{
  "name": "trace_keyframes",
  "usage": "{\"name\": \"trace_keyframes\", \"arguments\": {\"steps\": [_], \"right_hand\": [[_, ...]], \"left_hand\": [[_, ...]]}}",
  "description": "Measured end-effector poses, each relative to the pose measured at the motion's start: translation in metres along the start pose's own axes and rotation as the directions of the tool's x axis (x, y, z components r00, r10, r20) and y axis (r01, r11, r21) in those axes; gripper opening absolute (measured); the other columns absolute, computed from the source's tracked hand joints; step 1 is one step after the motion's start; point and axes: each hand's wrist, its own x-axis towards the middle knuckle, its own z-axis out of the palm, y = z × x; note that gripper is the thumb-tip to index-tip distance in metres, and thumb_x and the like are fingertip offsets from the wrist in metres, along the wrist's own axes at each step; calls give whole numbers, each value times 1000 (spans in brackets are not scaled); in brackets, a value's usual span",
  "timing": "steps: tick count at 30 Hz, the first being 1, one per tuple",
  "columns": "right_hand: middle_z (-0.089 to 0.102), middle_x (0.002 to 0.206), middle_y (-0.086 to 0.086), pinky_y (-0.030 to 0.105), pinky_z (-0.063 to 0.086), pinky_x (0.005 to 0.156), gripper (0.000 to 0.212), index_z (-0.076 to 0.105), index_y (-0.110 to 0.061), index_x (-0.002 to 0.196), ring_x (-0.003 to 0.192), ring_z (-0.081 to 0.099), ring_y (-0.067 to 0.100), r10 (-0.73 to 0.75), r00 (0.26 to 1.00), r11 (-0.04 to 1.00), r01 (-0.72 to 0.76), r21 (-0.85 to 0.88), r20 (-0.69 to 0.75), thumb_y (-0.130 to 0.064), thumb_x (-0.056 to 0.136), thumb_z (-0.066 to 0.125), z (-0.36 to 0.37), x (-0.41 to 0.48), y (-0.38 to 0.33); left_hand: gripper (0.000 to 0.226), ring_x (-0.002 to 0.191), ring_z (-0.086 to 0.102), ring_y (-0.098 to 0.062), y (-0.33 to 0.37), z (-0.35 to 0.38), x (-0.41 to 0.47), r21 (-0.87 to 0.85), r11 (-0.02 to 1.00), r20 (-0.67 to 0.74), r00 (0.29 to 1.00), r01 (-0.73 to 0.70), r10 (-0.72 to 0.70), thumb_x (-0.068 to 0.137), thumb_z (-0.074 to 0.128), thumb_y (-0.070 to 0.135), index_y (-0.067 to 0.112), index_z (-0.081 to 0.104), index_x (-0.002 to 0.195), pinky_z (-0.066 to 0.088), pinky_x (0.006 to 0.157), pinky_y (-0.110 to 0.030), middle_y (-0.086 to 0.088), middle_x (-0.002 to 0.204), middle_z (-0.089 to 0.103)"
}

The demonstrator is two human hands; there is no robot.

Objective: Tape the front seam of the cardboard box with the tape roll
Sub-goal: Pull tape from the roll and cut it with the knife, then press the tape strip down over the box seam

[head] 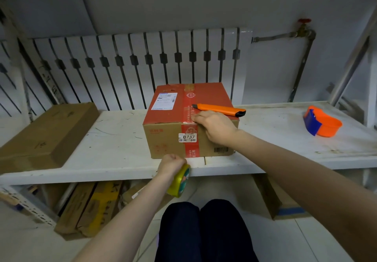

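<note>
A cardboard box (163,139) with a red top and a red strip of tape down its middle stands on the white shelf (114,155). My right hand (216,128) presses on the box's top front edge, right of the strip. Below the shelf's front edge, my left hand (170,165) grips a yellow-green tape roll (180,181). A stretch of clear tape seems to run from the roll up the box's front, but it is hard to see. An orange utility knife (220,109) lies on the box's top.
A flat brown carton (47,135) lies at the left of the shelf. An orange and blue tape dispenser (322,124) sits at the right. Folded cartons (89,206) are stored under the shelf. My knees (204,231) are just below the shelf edge.
</note>
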Motion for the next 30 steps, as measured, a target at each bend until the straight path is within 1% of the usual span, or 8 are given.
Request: {"name": "trace_keyframes", "arguments": {"steps": [3,6,9,14,19,23,26,30], "right_hand": [[52,138,1,38,43,102,46,47,-21,135,124,48,21,-4,1000,1000,4,16,8,-8,91,51,-2,0,2],[51,139,0,37,40,103,47,47,-21,136,125,47,21,3,1000,999,-3,37,-1,-7,91,50,-1,-2,2],[51,139,-1,38,40,105,48,47,-22,136,126,46,20,5,1000,998,-4,62,-16,-7,90,51,2,-3,3],[52,138,-3,35,39,106,49,49,-24,134,128,46,18,59,997,991,-54,122,-44,-5,89,52,4,-4,1],[54,136,-1,41,48,98,48,49,-26,133,122,52,21,164,986,953,-159,257,3,-4,90,49,-2,-3,-3],[60,125,0,35,48,95,41,55,-19,124,116,54,17,240,958,931,-181,317,-158,-1,88,49,-5,-14,-8],[65,104,-2,38,53,79,27,62,-19,104,98,60,15,369,894,869,-235,436,-253,-3,87,50,2,-23,-14],[67,98,0,37,55,83,27,64,-13,102,91,62,14,533,844,676,-377,633,-66,0,85,47,21,-28,-30]], "left_hand": [[7,51,62,-14,15,-15,-5,130,987,-2,995,-95,96,86,59,21,16,62,83,52,52,-27,-4,81,64],[9,54,54,-6,48,-36,-14,363,893,-71,948,-265,310,87,55,23,19,63,86,40,49,-21,4,74,62],[10,53,58,-9,84,-55,-30,536,743,-148,822,-400,549,85,57,30,23,62,89,47,53,-23,8,68,61],[27,93,64,-27,114,-60,-17,753,513,-212,587,-411,781,89,56,30,22,57,115,54,71,-35,-2,110,66],[20,93,62,-32,107,-63,34,870,379,-120,611,-315,782,88,53,20,20,56,108,41,67,-34,-7,105,67],[31,106,59,-30,107,-60,50,889,330,-40,665,-317,746,90,47,12,21,52,119,38,93,-43,-7,116,63],[53,121,51,-31,105,-59,58,909,304,-2,724,-286,689,91,46,13,23,33,141,26,107,-50,-10,132,55],[86,141,24,-34,96,-54,57,890,347,-34,716,-295,697,86,59,24,17,2,149,14,114,-56,-17,152,27]]}}
